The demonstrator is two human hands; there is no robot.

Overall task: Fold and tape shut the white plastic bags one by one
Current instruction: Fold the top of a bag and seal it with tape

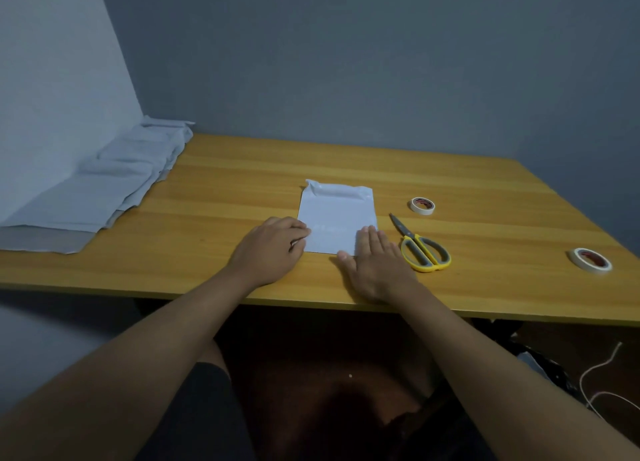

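Note:
A white plastic bag [337,214] lies flat in the middle of the wooden table [221,183], its far end rolled over. My left hand [273,249] rests at the bag's near left corner, fingertips curled on its edge. My right hand [375,266] lies flat, palm down, fingers together on the near right corner. A spread pile of white plastic bags [104,183] lies along the table's left side against the wall. One tape roll [423,206] sits right of the bag, and a second tape roll [591,260] sits near the right edge.
Yellow-handled scissors [420,247] lie shut just right of my right hand, blades pointing away. Grey walls close off the far and left sides of the table. A white cord [601,374] lies on the floor at lower right.

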